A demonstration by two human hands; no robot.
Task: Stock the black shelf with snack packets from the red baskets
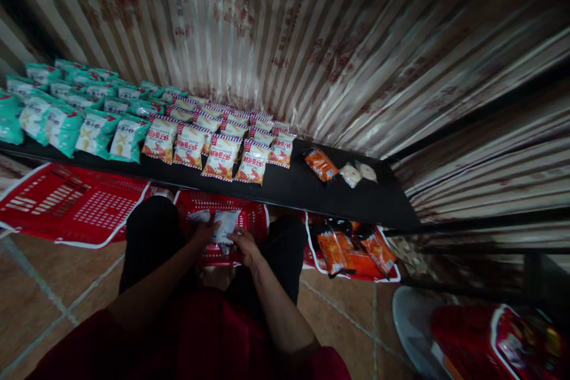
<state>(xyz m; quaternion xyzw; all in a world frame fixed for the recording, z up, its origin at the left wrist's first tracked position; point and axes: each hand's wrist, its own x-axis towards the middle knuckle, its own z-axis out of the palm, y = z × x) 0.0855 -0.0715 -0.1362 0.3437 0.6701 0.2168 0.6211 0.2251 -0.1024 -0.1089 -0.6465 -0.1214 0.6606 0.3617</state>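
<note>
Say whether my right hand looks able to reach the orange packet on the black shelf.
Probably yes, once the right hand lets go of the pale packet: nothing covers the orange packet or visibly blocks the way.

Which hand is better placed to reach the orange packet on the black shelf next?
Right, I judge: the right hand is nearer the orange packet, while the left hand lies farther away. Both are at the pale packet, so either may need freeing first.

The curtain [249,29] is striped in brown and beige. Red shopping baskets [107,202] have white rims; the shelf [285,187] is black.
</note>
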